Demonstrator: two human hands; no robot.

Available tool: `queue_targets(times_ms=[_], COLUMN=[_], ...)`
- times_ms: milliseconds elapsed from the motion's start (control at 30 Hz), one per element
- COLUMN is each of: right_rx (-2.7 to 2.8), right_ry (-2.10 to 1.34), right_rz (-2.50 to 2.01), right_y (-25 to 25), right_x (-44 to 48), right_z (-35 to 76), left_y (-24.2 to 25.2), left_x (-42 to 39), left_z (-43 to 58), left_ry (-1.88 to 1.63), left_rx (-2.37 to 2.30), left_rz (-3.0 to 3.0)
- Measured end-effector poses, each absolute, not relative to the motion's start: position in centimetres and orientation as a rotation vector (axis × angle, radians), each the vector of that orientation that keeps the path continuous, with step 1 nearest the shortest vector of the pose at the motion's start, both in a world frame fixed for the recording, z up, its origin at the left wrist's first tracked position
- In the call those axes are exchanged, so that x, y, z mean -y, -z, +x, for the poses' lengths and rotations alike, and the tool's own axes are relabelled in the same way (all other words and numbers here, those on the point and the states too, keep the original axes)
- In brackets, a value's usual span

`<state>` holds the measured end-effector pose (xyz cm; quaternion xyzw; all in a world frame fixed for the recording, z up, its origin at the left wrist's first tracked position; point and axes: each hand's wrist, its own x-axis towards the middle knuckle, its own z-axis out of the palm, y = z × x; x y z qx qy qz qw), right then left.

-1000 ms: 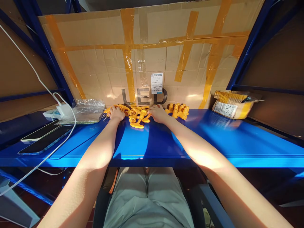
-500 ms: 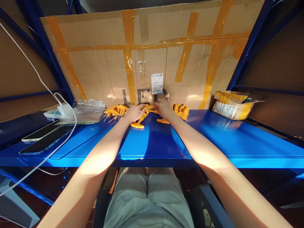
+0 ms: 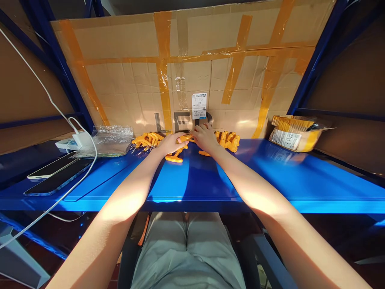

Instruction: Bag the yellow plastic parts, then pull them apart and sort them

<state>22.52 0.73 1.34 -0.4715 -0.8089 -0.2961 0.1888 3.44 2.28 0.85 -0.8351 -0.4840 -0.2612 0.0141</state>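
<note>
My left hand (image 3: 170,144) is closed around an orange plastic piece (image 3: 187,138) that sticks out past its fingertips, towards the right. The fingers of my right hand (image 3: 205,137) are bent in against the right end of this piece; they partly cover it. Just below my left hand lies an orange part with a ribbed stem and curved foot (image 3: 173,159). Another flat orange part (image 3: 205,153) shows under my right wrist. To the left, a heap of orange ribbed parts (image 3: 147,140) has thin wire-like coils by it. Several stubby orange parts (image 3: 227,140) sit to the right.
Two phones (image 3: 58,176), a white charger (image 3: 82,139) with its cable and a clear plastic bag (image 3: 112,140) are on the left of the blue table (image 3: 204,184). An opened, taped cardboard box (image 3: 293,134) stands at right. Taped cardboard (image 3: 129,92) walls the back.
My right hand has shifted slightly left, closer to my left hand. The orange piece between them has turned and now lies nearer level. The surrounding heaps look the same.
</note>
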Motion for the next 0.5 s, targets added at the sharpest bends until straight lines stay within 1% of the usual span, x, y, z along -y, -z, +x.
queue_targets(times_ms=[200,500], right_rx=[2.304,2.321], right_ry=[0.712,0.667], right_rz=[-1.407,-1.471], right_y=[-1.2,-1.2], right_x=[-0.4,-0.3], right_z=[21.7,21.2], left_y=[-1.3,-1.3], left_x=[-1.7,-1.6], left_z=[3.8,3.9], left_ry=[0.763,0.750], left_rx=[1.598,1.604], left_rz=[-2.339,-2.325])
